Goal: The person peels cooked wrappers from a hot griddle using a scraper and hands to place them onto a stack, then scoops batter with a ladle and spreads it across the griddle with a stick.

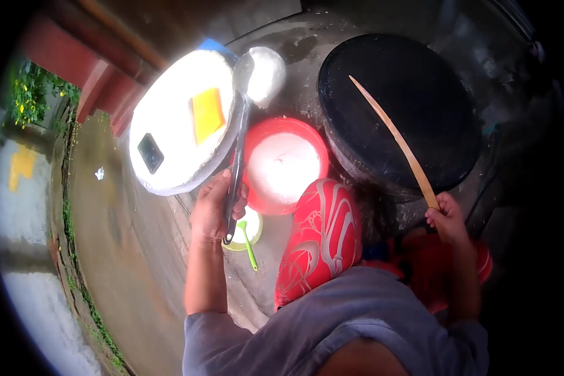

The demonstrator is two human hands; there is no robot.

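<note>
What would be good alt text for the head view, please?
A person's left hand holds a long black-handled ladle, the right hand a curved wooden stick over a round black surface; between them sits a round red basin.

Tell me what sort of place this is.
Probably an outdoor cooking spot: a broad, round, black griddle-like plate, a red plastic basin of white batter-like mix, and leafy green plants nearby.

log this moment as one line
left hand: holds ladle | right hand: holds wooden strip over black griddle | red basin: white contents
</note>
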